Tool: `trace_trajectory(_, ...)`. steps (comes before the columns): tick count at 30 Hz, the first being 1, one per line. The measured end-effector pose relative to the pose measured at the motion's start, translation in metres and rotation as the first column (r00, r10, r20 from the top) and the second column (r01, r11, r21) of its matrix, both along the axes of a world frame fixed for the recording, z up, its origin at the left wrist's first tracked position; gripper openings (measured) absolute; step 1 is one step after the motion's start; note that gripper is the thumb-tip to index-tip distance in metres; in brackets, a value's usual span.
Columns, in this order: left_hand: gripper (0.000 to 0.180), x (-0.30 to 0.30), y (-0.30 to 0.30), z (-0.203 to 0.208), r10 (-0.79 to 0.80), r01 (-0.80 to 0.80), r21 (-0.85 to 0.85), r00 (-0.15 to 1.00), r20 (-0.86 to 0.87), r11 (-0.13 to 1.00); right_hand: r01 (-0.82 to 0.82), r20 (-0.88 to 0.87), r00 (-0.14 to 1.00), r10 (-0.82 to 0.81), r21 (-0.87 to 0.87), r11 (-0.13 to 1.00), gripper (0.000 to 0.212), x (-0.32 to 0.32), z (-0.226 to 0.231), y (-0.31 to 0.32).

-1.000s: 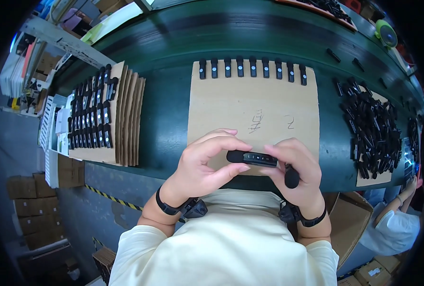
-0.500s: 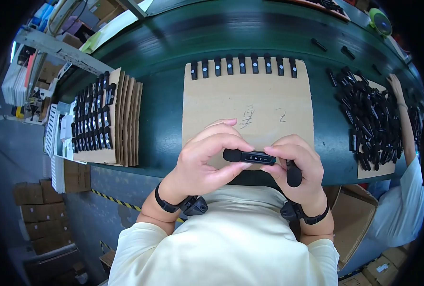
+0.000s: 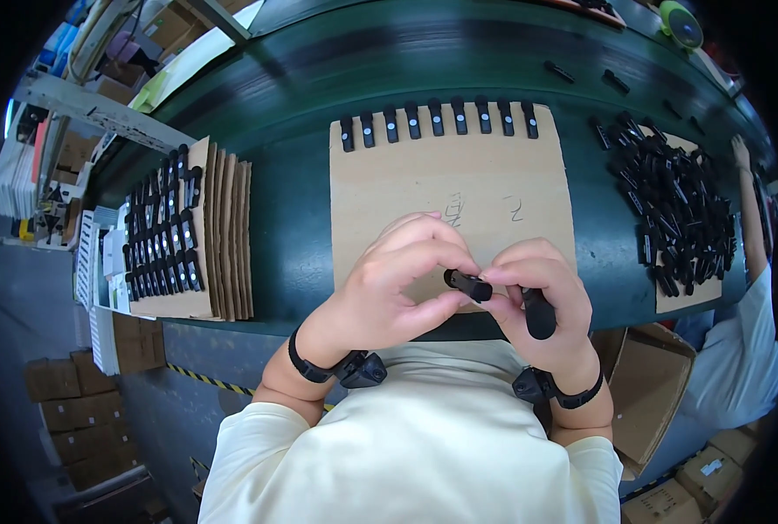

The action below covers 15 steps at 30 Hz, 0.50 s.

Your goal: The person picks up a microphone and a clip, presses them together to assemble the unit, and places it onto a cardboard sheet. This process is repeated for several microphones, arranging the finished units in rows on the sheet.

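Between both hands, over the near part of a cardboard sheet point(image 3: 380, 192), is a small black clip-on microphone point(image 3: 469, 286) with a rounded dark tip. Its body is tilted and looks foreshortened. My left hand point(image 3: 406, 275) pinches it with thumb and fingertips from the left. From the other side, the thumb and index finger of my right hand point(image 3: 542, 284) grip it too. A second black microphone point(image 3: 540, 314) is tucked in my right hand's curled fingers, foam end toward me. Along the sheet's far edge lies a row of several similar microphones point(image 3: 437, 118).
To the left stand upright cardboard sheets point(image 3: 231, 236), the outer one covered with rows of microphones point(image 3: 166, 223). A heap of loose microphones point(image 3: 677, 210) covers another sheet at right. Beyond it is another person's arm point(image 3: 750, 210). Single microphones point(image 3: 616, 82) lie on the green table point(image 3: 293, 175).
The microphone between my hands has turned from lying lengthwise to a tilted, foreshortened pose. My fingertips have come closer together. The other person's arm has shifted slightly.
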State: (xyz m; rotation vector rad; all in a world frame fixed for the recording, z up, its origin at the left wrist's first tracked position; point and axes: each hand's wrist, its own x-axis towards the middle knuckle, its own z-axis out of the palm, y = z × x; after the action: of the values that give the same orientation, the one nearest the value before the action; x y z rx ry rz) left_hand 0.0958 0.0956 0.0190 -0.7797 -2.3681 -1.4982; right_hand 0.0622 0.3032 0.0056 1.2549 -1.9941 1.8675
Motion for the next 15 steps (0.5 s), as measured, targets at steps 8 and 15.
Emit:
trace_trajectory(8, 0.03, 0.016, -0.05, -0.007, 0.212, -0.212, -0.01, 0.976, 0.05, 0.977, 0.01, 0.1, 0.995, -0.021, 0.104, 0.995, 0.034, 0.003, -0.002, -0.027)
trace_trajectory(15, 0.028, 0.0, -0.105, -0.037, 0.516, -0.584, -0.242, 0.805, -0.292, 0.775, -0.025, 0.504, 0.861, -0.062, 0.164, 0.986, 0.029, -0.009, -0.017, -0.023)
